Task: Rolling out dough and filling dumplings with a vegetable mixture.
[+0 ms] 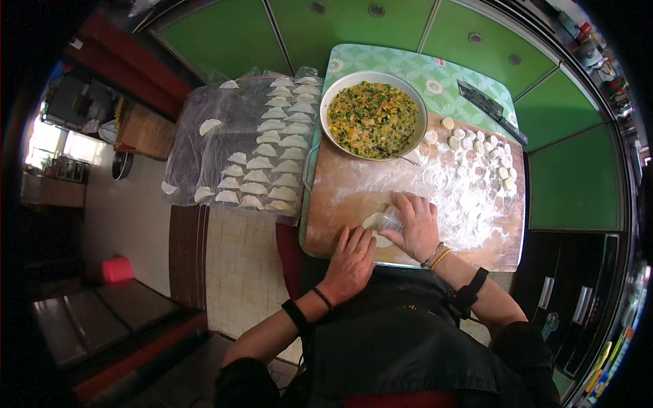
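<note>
Near the front edge of a floured wooden board [336, 178], my right hand [416, 224] grips a clear cylindrical object [392, 219], perhaps a drinking glass, tilted on its side against flattened dough [373, 221]. The fingers of my left hand [354, 260] lie on the dough's left edge. Behind my hands, a large white bowl [424, 120] holds a chopped vegetable filling [375, 117], and a thin metal handle [409, 161] shows at its rim. Small floured dough pieces [478, 147] sit at the board's back right, with loose flour [459, 199] in front of them.
Left of the board, rows of folded dumplings [258, 176] lie on clear plastic sheeting [189, 143]. A cleaver with a black handle [490, 107] rests on the patterned green tabletop [433, 71] at the back right. Green cabinets [357, 25] stand behind the table.
</note>
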`<action>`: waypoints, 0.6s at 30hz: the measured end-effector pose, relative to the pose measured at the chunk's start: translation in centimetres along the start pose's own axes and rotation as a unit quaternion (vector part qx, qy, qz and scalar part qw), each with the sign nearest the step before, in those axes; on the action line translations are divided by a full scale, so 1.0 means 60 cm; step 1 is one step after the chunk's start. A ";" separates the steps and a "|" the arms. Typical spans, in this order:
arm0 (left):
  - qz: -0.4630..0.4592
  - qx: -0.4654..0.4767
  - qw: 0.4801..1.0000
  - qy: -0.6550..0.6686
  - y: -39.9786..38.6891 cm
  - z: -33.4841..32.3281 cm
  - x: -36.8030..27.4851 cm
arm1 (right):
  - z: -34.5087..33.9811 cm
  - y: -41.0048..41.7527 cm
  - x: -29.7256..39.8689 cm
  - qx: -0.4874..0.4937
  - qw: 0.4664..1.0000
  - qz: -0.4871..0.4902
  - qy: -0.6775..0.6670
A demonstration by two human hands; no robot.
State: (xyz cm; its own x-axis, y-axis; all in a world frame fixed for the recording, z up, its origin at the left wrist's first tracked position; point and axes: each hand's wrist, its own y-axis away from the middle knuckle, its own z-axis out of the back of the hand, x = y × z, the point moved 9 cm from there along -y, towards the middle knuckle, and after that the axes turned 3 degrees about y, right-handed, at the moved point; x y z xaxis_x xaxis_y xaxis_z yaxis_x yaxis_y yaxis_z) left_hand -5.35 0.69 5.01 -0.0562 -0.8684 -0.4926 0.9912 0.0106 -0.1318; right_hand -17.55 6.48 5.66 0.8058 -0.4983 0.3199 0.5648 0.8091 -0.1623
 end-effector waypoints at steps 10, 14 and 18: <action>0.069 0.001 0.993 0.100 -0.020 -0.005 0.000 | 0.026 -0.003 -0.074 -0.004 0.993 -0.055 -0.107; 0.007 -0.028 0.997 0.067 -0.009 0.000 -0.001 | 0.013 0.043 -0.018 0.057 0.994 0.024 -0.084; -0.014 -0.014 0.999 0.046 -0.002 -0.002 -0.003 | 0.001 0.044 0.053 0.067 0.997 0.036 -0.022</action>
State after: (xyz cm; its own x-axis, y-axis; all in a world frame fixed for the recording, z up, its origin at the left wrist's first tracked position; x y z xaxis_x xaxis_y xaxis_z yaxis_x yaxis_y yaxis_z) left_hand -5.45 0.92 4.98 -0.0958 -0.8199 -0.5644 0.9854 0.0018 -0.1700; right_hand -13.50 7.02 6.29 0.8329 -0.4267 0.3525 0.4755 0.8776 -0.0611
